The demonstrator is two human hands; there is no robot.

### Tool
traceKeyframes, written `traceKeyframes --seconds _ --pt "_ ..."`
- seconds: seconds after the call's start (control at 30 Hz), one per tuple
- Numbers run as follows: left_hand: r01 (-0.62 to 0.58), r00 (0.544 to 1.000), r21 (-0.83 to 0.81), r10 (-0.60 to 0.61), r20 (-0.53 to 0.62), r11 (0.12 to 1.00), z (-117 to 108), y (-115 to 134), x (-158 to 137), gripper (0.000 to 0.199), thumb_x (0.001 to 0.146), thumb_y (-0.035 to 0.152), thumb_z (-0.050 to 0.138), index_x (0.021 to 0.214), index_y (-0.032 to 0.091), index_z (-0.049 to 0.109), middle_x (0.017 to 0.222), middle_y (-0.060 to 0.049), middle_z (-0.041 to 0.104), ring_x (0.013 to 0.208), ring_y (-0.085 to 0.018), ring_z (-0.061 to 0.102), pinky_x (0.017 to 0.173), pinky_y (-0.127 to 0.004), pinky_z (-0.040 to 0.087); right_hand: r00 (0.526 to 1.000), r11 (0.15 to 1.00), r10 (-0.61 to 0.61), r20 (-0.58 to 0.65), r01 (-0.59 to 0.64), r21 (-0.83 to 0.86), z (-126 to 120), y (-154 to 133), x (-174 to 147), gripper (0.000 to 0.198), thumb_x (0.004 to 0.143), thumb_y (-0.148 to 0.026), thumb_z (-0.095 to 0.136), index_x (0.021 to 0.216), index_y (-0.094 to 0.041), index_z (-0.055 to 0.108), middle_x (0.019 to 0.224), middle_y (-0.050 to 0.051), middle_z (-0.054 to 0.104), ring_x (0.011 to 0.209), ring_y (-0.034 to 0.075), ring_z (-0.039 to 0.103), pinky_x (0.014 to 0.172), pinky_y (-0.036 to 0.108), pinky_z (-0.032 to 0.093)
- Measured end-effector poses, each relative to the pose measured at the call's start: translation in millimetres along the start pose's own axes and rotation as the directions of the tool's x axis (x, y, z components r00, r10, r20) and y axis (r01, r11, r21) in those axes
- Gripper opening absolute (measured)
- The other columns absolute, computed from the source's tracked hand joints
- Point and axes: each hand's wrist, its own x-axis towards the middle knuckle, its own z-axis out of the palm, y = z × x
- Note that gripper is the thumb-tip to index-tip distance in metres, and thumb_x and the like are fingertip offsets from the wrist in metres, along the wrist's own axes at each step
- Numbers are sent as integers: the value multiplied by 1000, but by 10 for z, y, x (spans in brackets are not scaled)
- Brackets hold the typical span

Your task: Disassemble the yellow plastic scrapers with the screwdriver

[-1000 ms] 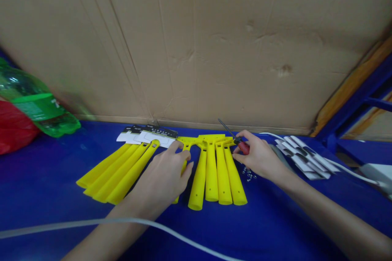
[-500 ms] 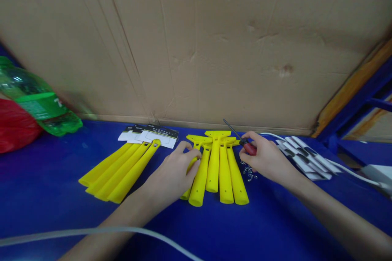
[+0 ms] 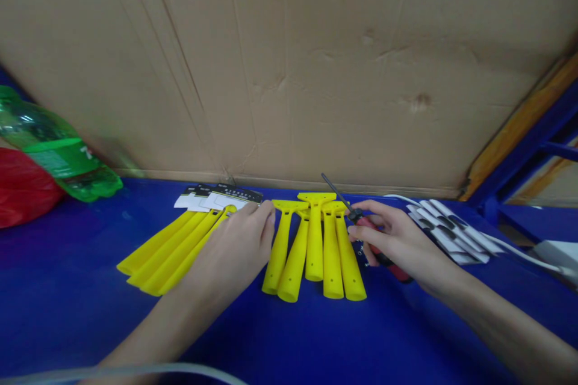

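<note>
My right hand is closed round a screwdriver with a red and black handle, its dark shaft slanting up to the left. Under and beside its tip lie several yellow plastic scraper handles with T-shaped heads, fanned out. My left hand has its fingers curled together by the leftmost head of that group; anything inside the fingers is hidden. It partly covers a second group of yellow handles, whose heads lie under black-and-white cards. Small screws show in part beside my right hand.
White folded pieces lie stacked at the right, near a white cable. A green bottle leans over a red bag at the left. Cardboard stands behind the blue table. A pale cord crosses the bottom left.
My left hand has shifted left, away from the leftmost handle of the middle group, which now shows fully. My right hand has regripped the screwdriver, with its handle now lying back through the palm.
</note>
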Motion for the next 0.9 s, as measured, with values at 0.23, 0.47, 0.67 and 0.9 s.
traceKeyframes --seconds 0.23,0.47,0.67,0.9 --pt "95 977 434 -168 133 896 -94 -191 -60 42 99 9 42 136 14 62 128 -22 62 110 -40 68 87 -51 59 999 971 -1 38 -8 238 117 -147 -155 35 77 -38 74 104 -20 61 66 -6 64 40 8 52 44 22 34" --pt "153 974 395 -206 95 906 -65 -182 13 54 91 -4 39 140 13 54 128 -21 58 106 -31 71 87 -40 61 998 974 9 63 -23 223 187 -149 -215 36 83 -41 73 109 -21 60 64 -6 63 42 9 53 46 23 36" --pt "70 983 193 -34 -182 979 -175 -33 3 34 93 1 46 123 11 60 122 -20 57 102 -30 68 91 -42 59 997 971 75 10 -75 227 75 -179 -202 39 75 -51 80 89 -20 61 57 -4 59 42 8 47 43 22 31" --pt "-372 880 -88 321 -350 924 -107 65 -53 20 101 8 47 115 17 59 122 -10 66 113 -26 66 99 -41 57 977 960 210 -46 -196 201 -69 -101 -190 45 76 -63 78 88 -22 63 54 0 58 47 14 50 39 25 32"
